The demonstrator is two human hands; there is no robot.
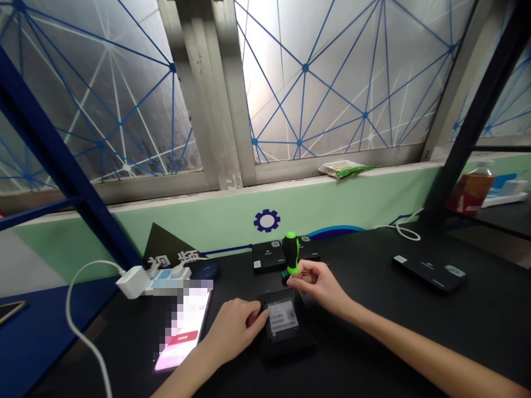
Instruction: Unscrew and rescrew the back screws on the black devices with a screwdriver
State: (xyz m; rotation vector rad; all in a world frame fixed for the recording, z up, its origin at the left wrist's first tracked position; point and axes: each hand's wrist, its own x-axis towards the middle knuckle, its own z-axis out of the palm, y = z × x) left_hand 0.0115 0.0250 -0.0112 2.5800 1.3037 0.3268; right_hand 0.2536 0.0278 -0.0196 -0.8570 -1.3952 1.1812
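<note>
My left hand (240, 326) rests with curled fingers on the left edge of a flat black drive enclosure (305, 337), thumb on top. Set in it is a drive with a white printed label (283, 315). Just beyond its far edge, my right hand (317, 282) pinches a screwdriver (292, 249) low down, below its black and bright green handle. The handle points up; its tip is hidden by my fingers. A small dark green piece (284, 276) sits beside the fingertips; I cannot make out what it is.
Black boxes (267, 257) lie behind at the wall, and another black box (429, 273) is at right. Left of my hand lies a lit phone (186, 326), with a power strip (168, 279), white charger (133, 282) and cable (78, 326) farther left.
</note>
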